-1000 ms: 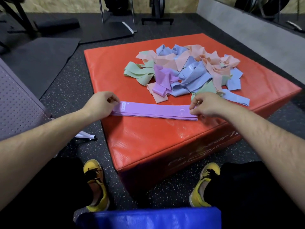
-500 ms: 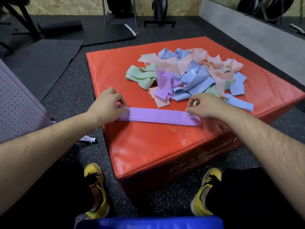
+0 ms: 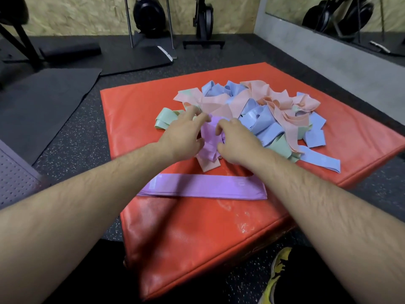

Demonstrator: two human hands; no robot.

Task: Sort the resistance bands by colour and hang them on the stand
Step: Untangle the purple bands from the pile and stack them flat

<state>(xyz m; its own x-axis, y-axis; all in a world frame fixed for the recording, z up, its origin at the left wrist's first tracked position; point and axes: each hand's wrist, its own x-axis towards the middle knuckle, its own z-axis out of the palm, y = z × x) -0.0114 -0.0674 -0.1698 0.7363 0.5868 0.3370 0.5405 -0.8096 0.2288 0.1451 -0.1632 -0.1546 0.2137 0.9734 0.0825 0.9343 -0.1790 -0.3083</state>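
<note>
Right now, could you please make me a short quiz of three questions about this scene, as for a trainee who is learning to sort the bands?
1. True or false: a flat purple band lies apart from the pile, nearer the person, on the red pad.
2. Which band colour do the left hand and the right hand both reach for? A) green B) purple C) blue
3. Fill in: the stand for hanging is ____ in this view.

Key: 1 true. 2 B; the crumpled purple band lies between the hands. 3 not visible.
</note>
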